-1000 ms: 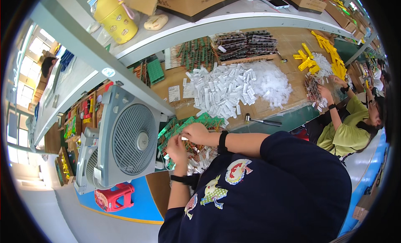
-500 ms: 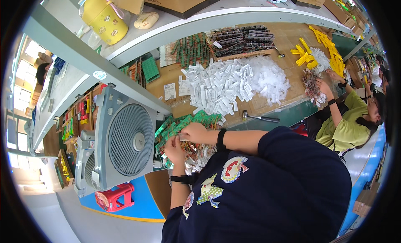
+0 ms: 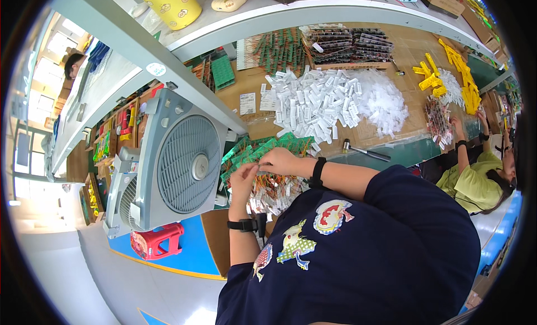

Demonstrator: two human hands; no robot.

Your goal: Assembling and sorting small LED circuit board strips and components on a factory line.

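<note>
My left hand [image 3: 243, 179] and my right hand [image 3: 279, 161] meet fingertip to fingertip, both pinched closed. Whatever lies between them is too small to make out. Right behind the fingers is a pile of green circuit boards [image 3: 286, 141] with thin wires. Below them hangs a tangle of orange wires with white pieces [image 3: 275, 192]. Beyond the boards, a large heap of white plastic housings [image 3: 316, 104] spreads over the bench, beside a heap of clear plastic pieces [image 3: 383, 104].
A grey box fan [image 3: 190, 152] stands close by my left hand. A black-handled tool [image 3: 372, 154] lies at the bench edge. Dark boards [image 3: 358, 45] are stacked at the back, with yellow parts [image 3: 430, 76] farther right. A co-worker in a green shirt [image 3: 470, 182] sits at right.
The view has shifted, so the bench appears farther right and higher. My hands stay together over the boards; the whitish piece seen earlier between my fingertips no longer shows clearly.
</note>
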